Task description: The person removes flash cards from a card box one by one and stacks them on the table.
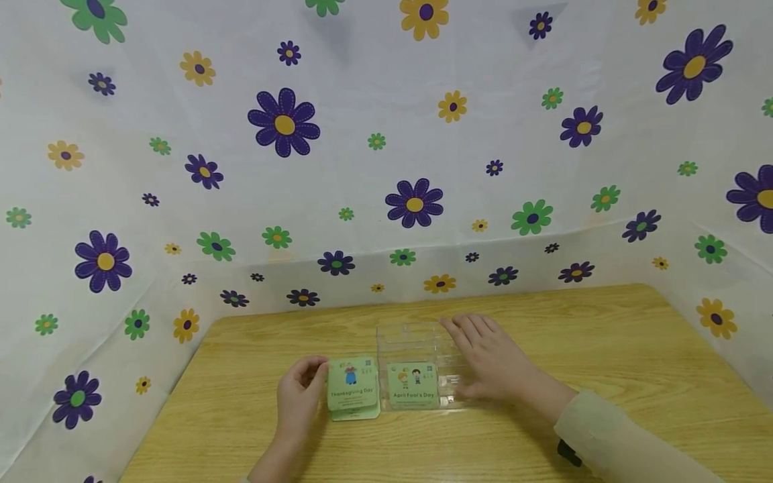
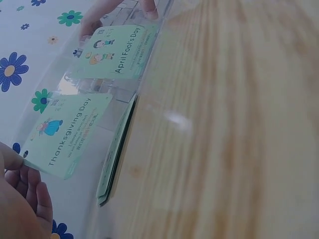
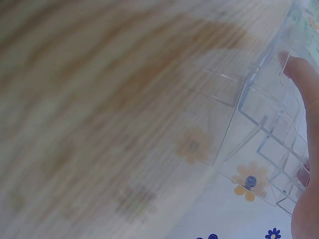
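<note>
My left hand (image 1: 297,396) pinches a green "Thanksgiving Day" card (image 1: 353,386) by its left edge, between thumb and fingers. In the left wrist view this card is tilted and raised above a small stack of green cards (image 2: 115,154) lying on the table. To their right is a clear plastic case (image 1: 406,343) with a green "April Fool's Day" card (image 1: 413,390) in its left part. My right hand (image 1: 492,359) holds the case's right part, thumb at the near side and fingers over the far side. Clear dividers (image 3: 264,129) show beside the thumb in the right wrist view.
The wooden table (image 1: 580,335) carries the case and cards. A white cloth with printed flowers (image 1: 362,87) hangs behind the table and along both sides. A dark band (image 1: 569,453) shows under the right sleeve.
</note>
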{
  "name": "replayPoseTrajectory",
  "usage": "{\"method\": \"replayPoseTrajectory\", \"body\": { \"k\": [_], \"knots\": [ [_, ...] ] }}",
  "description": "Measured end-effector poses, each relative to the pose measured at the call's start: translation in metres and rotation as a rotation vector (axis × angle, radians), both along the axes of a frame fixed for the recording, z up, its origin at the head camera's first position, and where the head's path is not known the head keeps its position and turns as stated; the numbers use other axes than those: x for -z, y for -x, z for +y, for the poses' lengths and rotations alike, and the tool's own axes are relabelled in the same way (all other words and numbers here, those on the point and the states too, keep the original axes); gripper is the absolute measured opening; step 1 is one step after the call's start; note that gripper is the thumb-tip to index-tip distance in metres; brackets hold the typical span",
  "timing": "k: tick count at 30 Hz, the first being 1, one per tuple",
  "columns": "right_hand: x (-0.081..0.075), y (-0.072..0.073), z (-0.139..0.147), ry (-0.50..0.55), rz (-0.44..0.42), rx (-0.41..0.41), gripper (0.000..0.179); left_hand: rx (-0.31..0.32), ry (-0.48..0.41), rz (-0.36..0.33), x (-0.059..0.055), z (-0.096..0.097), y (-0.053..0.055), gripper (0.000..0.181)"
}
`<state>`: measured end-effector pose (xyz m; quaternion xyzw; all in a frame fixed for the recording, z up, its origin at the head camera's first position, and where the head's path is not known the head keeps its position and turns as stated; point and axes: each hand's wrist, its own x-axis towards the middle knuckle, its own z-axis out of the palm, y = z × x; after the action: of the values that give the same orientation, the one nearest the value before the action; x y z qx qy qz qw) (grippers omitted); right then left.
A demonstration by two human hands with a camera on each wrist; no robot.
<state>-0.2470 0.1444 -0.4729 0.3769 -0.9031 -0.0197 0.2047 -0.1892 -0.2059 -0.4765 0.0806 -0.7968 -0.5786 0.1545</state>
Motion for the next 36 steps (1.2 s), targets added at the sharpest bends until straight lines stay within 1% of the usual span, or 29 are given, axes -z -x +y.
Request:
{"method": "replayPoseTrajectory", "body": {
  "k": [4, 8, 13, 25, 31, 36],
  "knots": [
    [0.0, 0.0, 0.0, 0.008, -0.001, 0.001, 0.128, 0.014, -0.006, -0.019, 0.003, -0.002, 0.001, 0.018],
    [0.0, -0.001, 0.0, 0.013, -0.007, 0.0, 0.127, 0.024, -0.025, -0.059, 0.005, -0.003, 0.002, 0.018],
    [0.0, -0.001, 0.0, 0.014, -0.006, -0.001, 0.128, 0.022, 0.002, -0.087, 0.006, -0.003, 0.003, 0.017],
    [-0.002, -0.001, 0.0, 0.007, -0.012, 0.011, 0.127, 0.017, 0.052, -0.122, 0.009, -0.003, 0.007, 0.017],
    [-0.003, -0.001, -0.001, 0.006, -0.025, 0.011, 0.127, 0.02, 0.071, -0.123, 0.011, -0.003, 0.01, 0.017],
    [-0.003, 0.0, 0.0, 0.002, -0.017, 0.008, 0.127, 0.005, 0.085, -0.121, 0.014, -0.002, 0.012, 0.015]
  ]
}}
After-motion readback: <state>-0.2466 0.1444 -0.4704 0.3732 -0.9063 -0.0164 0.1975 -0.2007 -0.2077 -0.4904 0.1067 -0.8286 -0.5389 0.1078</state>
